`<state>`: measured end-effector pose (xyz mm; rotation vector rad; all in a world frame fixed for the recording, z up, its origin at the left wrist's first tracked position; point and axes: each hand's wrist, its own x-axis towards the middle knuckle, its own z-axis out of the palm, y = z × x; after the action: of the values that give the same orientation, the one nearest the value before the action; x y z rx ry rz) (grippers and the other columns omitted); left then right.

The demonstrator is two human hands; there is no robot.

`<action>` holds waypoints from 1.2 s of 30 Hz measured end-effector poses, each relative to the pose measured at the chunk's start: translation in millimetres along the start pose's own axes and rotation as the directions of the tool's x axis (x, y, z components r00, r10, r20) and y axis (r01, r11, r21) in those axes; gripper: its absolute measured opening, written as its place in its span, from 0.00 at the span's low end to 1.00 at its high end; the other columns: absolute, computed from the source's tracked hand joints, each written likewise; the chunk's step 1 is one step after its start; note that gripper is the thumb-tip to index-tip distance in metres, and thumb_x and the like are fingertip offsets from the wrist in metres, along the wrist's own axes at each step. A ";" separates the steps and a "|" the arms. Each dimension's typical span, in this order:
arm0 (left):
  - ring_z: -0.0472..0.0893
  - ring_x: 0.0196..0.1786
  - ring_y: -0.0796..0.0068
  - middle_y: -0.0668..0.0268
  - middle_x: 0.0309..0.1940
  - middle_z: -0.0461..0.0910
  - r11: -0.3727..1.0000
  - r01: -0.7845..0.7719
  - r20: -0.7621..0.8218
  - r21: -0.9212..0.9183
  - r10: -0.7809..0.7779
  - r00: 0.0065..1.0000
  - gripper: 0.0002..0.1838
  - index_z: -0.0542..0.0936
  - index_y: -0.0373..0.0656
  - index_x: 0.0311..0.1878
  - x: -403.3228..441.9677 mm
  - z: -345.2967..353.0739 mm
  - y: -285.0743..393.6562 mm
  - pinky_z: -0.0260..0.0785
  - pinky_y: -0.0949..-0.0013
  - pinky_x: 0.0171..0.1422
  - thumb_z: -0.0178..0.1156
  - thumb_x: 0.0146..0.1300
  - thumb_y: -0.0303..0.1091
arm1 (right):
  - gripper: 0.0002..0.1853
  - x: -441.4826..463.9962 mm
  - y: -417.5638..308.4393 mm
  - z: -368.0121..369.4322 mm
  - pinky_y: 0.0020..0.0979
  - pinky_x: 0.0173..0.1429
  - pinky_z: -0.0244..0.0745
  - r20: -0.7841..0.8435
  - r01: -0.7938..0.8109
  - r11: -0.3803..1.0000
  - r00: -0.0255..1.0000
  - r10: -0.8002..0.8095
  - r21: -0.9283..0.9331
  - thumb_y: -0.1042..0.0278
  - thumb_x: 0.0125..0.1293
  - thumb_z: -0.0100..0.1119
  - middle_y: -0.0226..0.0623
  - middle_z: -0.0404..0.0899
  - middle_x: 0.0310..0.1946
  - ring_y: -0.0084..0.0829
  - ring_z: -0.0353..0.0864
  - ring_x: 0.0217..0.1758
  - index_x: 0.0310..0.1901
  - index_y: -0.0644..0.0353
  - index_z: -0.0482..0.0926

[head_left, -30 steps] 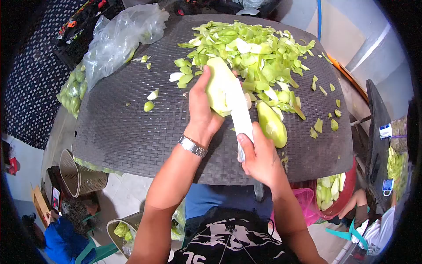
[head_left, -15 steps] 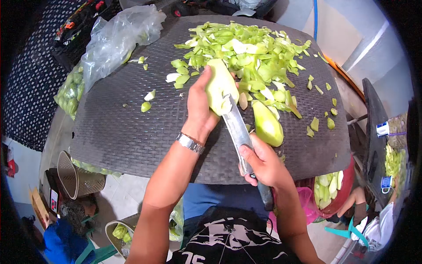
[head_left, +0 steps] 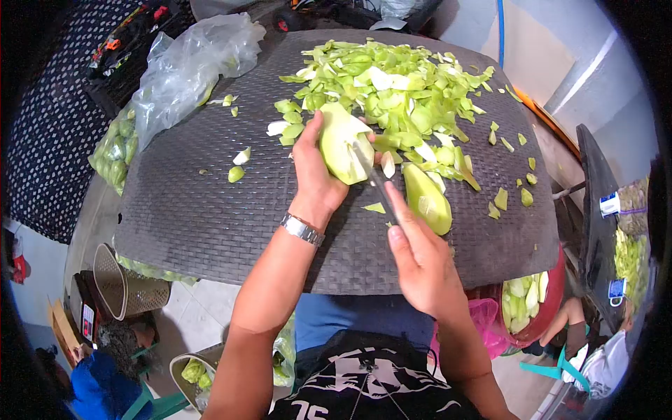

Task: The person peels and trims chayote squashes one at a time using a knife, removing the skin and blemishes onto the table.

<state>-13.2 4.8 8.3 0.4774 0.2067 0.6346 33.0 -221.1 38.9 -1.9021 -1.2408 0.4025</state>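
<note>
My left hand [head_left: 316, 164] is wrapped around a pale green, peeled chayote [head_left: 337, 143], held a little above the woven table top. A knife [head_left: 379, 183] is in my right hand [head_left: 423, 262], its blade seen nearly edge-on and its tip at the cut hollow of the chayote. The handle is hidden in my palm. Just right of the blade lies another chayote [head_left: 428, 199], on its side on the table. A small whitish piece [head_left: 388, 164] is by my left fingertips. Beyond my hands spreads a big heap of green peelings [head_left: 399, 91].
The dark woven table [head_left: 210, 210] has scattered scraps on it. A clear plastic bag [head_left: 196, 70] lies at the back left. Below the right edge stands a red tub [head_left: 553, 294] of cut pieces. Baskets [head_left: 129, 287] and other people [head_left: 105, 378] are around the table.
The knife has turned from blade-flat to nearly edge-on, and my right hand has rolled over it. The chayote has shifted slightly left and down. A green scrap now lies below it.
</note>
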 end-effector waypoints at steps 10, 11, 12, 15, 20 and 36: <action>0.88 0.48 0.52 0.56 0.47 0.83 0.961 -0.239 -0.156 0.140 0.260 0.953 0.24 0.75 0.39 0.61 2.6 1.7 -6.9 0.84 0.47 0.51 0.48 0.83 0.53 | 0.35 -9.3 -22.4 21.4 0.53 0.42 0.83 -0.006 -0.060 0.927 0.998 0.063 -0.370 0.74 0.75 0.56 0.52 0.81 0.43 0.58 0.86 0.36 0.81 0.41 0.65; 0.88 0.48 0.52 0.57 0.47 0.83 0.960 -0.245 -0.163 0.134 0.265 0.950 0.24 0.75 0.39 0.61 1.4 1.0 -7.4 0.84 0.47 0.51 0.49 0.83 0.53 | 0.35 -11.2 -23.2 21.9 0.53 0.41 0.83 -0.009 -0.049 0.932 0.999 0.048 -0.359 0.74 0.75 0.57 0.52 0.81 0.43 0.58 0.86 0.36 0.81 0.42 0.65; 0.88 0.48 0.52 0.57 0.47 0.83 0.960 -0.248 -0.164 0.133 0.268 0.949 0.24 0.75 0.39 0.61 0.8 0.4 -8.3 0.84 0.48 0.51 0.49 0.83 0.53 | 0.35 -12.3 -22.4 22.5 0.53 0.41 0.83 -0.011 -0.043 0.933 0.999 0.042 -0.357 0.75 0.74 0.57 0.52 0.81 0.42 0.58 0.86 0.36 0.81 0.42 0.65; 0.88 0.49 0.53 0.56 0.47 0.83 0.954 -0.264 -0.171 0.139 0.286 0.943 0.26 0.75 0.39 0.61 1.4 -0.8 -9.2 0.84 0.48 0.52 0.49 0.82 0.55 | 0.38 -11.2 -15.8 26.1 0.54 0.41 0.83 -0.004 -0.021 0.932 1.000 0.021 -0.362 0.75 0.72 0.58 0.50 0.81 0.42 0.57 0.86 0.36 0.82 0.40 0.63; 0.87 0.50 0.54 0.55 0.47 0.82 0.969 -0.207 -0.155 0.137 0.227 0.961 0.28 0.75 0.38 0.61 -3.6 0.5 -20.3 0.83 0.47 0.55 0.47 0.82 0.57 | 0.42 -0.4 -6.3 26.3 0.58 0.42 0.83 -0.014 0.008 0.935 1.000 -0.014 -0.353 0.73 0.69 0.59 0.46 0.81 0.41 0.56 0.87 0.35 0.83 0.35 0.60; 0.86 0.49 0.53 0.56 0.49 0.80 0.921 -0.331 -0.255 0.203 0.376 0.891 0.28 0.72 0.41 0.64 -11.2 5.2 -34.5 0.83 0.47 0.51 0.48 0.82 0.59 | 0.44 -4.7 -4.0 27.0 0.57 0.42 0.84 0.000 -0.059 0.905 0.998 0.065 -0.421 0.73 0.66 0.63 0.49 0.83 0.41 0.57 0.88 0.35 0.83 0.38 0.60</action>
<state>-2.4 -28.1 -3.5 0.5772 0.4566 1.0563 11.1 -212.2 24.5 -2.3102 -1.3609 0.1877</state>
